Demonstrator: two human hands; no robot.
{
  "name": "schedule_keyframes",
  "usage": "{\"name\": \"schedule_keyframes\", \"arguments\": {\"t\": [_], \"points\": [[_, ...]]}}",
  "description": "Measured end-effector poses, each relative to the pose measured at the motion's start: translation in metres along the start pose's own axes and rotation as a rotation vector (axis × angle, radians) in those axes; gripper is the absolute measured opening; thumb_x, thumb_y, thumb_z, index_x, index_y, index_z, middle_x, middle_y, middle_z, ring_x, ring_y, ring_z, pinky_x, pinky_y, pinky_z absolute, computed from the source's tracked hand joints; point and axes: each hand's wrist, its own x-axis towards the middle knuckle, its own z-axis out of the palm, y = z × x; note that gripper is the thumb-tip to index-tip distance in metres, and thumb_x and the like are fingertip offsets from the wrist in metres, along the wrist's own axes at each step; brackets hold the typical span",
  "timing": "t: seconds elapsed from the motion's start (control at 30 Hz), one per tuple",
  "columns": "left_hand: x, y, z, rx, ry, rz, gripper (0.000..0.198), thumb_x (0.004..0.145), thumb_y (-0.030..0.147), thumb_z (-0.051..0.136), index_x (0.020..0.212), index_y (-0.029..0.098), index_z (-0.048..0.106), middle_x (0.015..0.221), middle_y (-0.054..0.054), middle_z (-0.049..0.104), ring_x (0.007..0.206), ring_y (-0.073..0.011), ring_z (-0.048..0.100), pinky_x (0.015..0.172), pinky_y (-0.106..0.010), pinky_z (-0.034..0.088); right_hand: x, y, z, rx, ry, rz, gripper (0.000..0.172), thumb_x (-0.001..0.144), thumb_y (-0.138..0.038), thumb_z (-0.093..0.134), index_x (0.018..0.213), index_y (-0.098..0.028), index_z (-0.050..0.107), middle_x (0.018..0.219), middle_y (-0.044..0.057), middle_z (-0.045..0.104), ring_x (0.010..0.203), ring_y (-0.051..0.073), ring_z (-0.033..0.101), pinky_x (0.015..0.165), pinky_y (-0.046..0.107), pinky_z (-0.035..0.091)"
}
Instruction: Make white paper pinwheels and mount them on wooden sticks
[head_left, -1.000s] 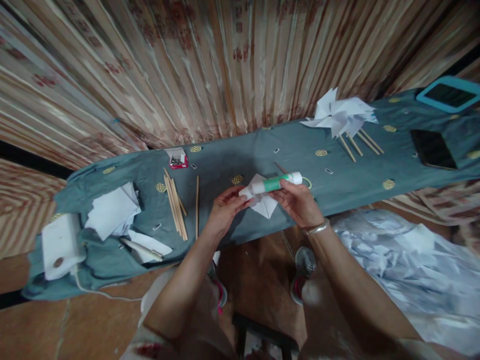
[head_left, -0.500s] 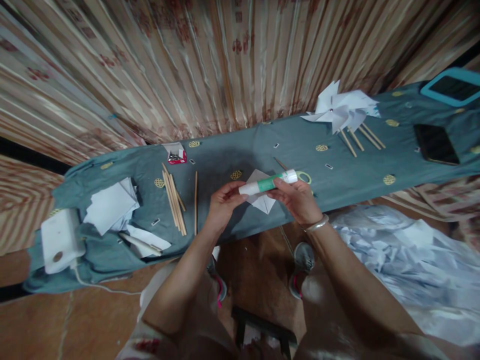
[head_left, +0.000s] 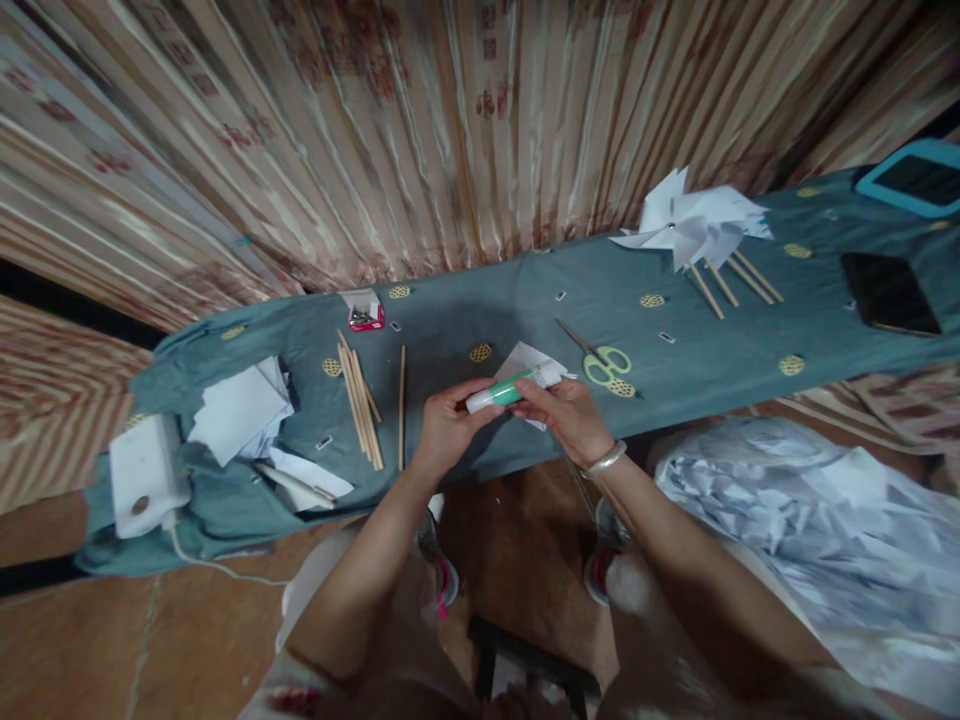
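Both my hands are on a white and green glue stick, held level over the table edge. My left hand grips its white left end. The fingers of my right hand wrap round the right end, and a bracelet sits on that wrist. Beneath the glue stick lies a folded white paper square, partly covered by my hands. A pair of scissors with light green handles lies just right of the paper. One wooden stick lies apart to the left of my left hand.
Farther left are a bundle of wooden sticks, a red box of pins, a paper stack and a white corded device. Paper pinwheels, a phone and a blue-framed tablet lie right. A bag of paper scraps stands below.
The glue stick, in both hands, has come slightly left and down, nearer my body. More of the scissors shows now. The view has shifted a little.
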Motion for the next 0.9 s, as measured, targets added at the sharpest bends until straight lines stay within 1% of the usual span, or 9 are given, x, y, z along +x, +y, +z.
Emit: {"name": "schedule_keyframes", "arguments": {"t": [0.13,0.27,0.33,0.43,0.53,0.63,0.7,0.8,0.9], "points": [[0.005,-0.001,-0.005,0.111,0.062,0.024,0.033,0.061,0.032,0.078,0.091,0.017,0.075,0.084,-0.003,0.074,0.075,-0.0177,0.065,0.073,-0.028,0.050,0.002,-0.001,-0.004,-0.129,-0.018,-0.074,0.035,0.061,-0.050,0.079,0.074,-0.018,0.070,0.071,0.002,0.073,0.062,0.014,0.068,0.062,0.026,0.057],[0.021,-0.008,-0.028,0.290,0.282,0.075,0.034,0.066,0.032,0.075,0.096,0.016,0.072,0.085,-0.003,0.072,0.074,-0.0174,0.064,0.072,-0.028,0.049,0.006,-0.008,-0.034,-0.364,0.117,-0.279,0.035,0.072,-0.051,0.070,0.087,-0.019,0.069,0.076,0.004,0.074,0.067,0.016,0.069,0.063,0.030,0.056],[0.027,-0.010,-0.042,0.509,0.307,0.118,0.032,0.073,0.033,0.070,0.099,0.016,0.071,0.085,-0.005,0.072,0.074,-0.0189,0.064,0.074,-0.030,0.048,0.005,-0.009,-0.051,-0.594,0.147,-0.422,0.029,0.078,-0.046,0.065,0.090,-0.020,0.069,0.082,0.005,0.074,0.073,0.019,0.069,0.071,0.036,0.056],[0.025,-0.007,-0.052,0.839,0.254,0.277,0.032,0.077,0.032,0.066,0.104,0.015,0.069,0.097,-0.010,0.070,0.095,-0.0259,0.061,0.089,-0.039,0.045,-0.001,-0.007,-0.065,-0.998,0.081,-0.603,0.023,0.087,-0.033,0.054,0.099,-0.020,0.069,0.102,0.009,0.073,0.094,0.023,0.067,0.090,0.044,0.050],[0.013,-0.001,-0.040,1.042,0.200,0.466,0.046,0.079,0.037,0.066,0.121,0.018,0.060,0.123,-0.012,0.061,0.117,-0.0298,0.049,0.100,-0.046,0.038,-0.007,-0.002,-0.069,-1.230,-0.039,-0.705,0.028,0.090,-0.025,0.045,0.107,-0.019,0.067,0.115,0.011,0.069,0.109,0.025,0.061,0.099,0.048,0.045],[0.000,-0.001,-0.013,1.059,-0.078,0.621,0.038,0.083,0.035,0.063,0.118,0.020,0.061,0.123,-0.010,0.061,0.115,-0.0262,0.051,0.099,-0.043,0.040,-0.010,0.002,-0.070,-1.321,-0.078,-0.739,0.031,0.090,-0.020,0.043,0.111,-0.018,0.066,0.122,0.013,0.065,0.114,0.026,0.057,0.102,0.049,0.043],[-0.004,-0.005,0.002,1.060,-0.227,0.669,0.033,0.085,0.031,0.061,0.116,0.019,0.063,0.121,-0.010,0.063,0.113,-0.0255,0.051,0.095,-0.042,0.042,-0.010,0.004,-0.071,-1.342,-0.079,-0.747,0.032,0.089,-0.017,0.043,0.112,-0.017,0.066,0.123,0.013,0.064,0.115,0.026,0.056,0.102,0.049,0.043],[-0.003,-0.011,0.013,1.062,-0.300,0.690,0.028,0.087,0.028,0.059,0.112,0.019,0.065,0.117,-0.010,0.066,0.112,-0.0247,0.052,0.091,-0.042,0.044,-0.011,0.004,-0.072,-1.348,-0.084,-0.756,0.032,0.089,-0.014,0.043,0.111,-0.018,0.066,0.124,0.012,0.063,0.116,0.026,0.056,0.102,0.049,0.045],[0.001,-0.014,0.014,1.065,-0.325,0.718,0.025,0.088,0.028,0.057,0.110,0.018,0.066,0.113,-0.009,0.068,0.109,-0.0235,0.054,0.091,-0.041,0.045,-0.011,0.004,-0.073,-1.349,-0.093,-0.769,0.032,0.088,-0.012,0.043,0.110,-0.016,0.066,0.123,0.013,0.063,0.116,0.027,0.055,0.102,0.049,0.046]]}}
